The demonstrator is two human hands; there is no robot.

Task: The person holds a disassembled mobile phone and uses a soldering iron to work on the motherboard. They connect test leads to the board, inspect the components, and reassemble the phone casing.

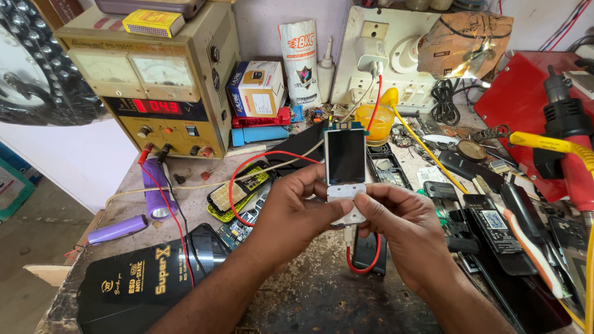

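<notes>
A small phone board (345, 176) is standing upright near the middle of the scene, a little above the worktop. Its dark blank screen is facing the camera in a pale frame, with a white keypad section below it. A red wire (364, 267) is hanging from its lower end, looping down and back up toward the near side

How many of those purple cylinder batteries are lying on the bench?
2. One purple cell lies below the yellow power supply; the other purple cell lies near the bench's left edge. Clutter may hide more.
</notes>
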